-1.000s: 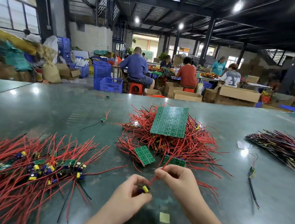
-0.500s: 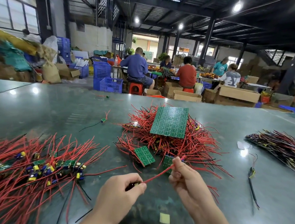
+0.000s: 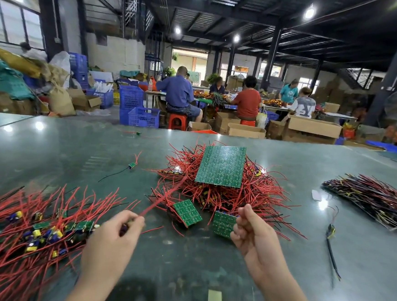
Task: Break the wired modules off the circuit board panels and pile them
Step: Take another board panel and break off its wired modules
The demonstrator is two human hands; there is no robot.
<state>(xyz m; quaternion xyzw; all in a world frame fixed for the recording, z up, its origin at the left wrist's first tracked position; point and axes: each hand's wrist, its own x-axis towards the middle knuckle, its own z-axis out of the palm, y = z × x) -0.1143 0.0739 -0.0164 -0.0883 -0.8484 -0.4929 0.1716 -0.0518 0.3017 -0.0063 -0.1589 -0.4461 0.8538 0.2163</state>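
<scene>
Grip of left hand (image 3: 109, 240) pinches wired module (image 3: 127, 224).

Round ceiling lamps (image 3: 309, 13) light the hall unevenly; the dark metal roof stays dim. The glossy grey-green table surface (image 3: 57, 147) carries bright glare spots far beyond the left hand (image 3: 109, 242), and one beside the pale paper scrap (image 3: 316, 194) right of the right hand (image 3: 254, 236). The pinched red wire (image 3: 163, 198) is motion-blurred. Wide-angle distortion bends the frame edges. A soft dark shadow lies below both wrists.
</scene>
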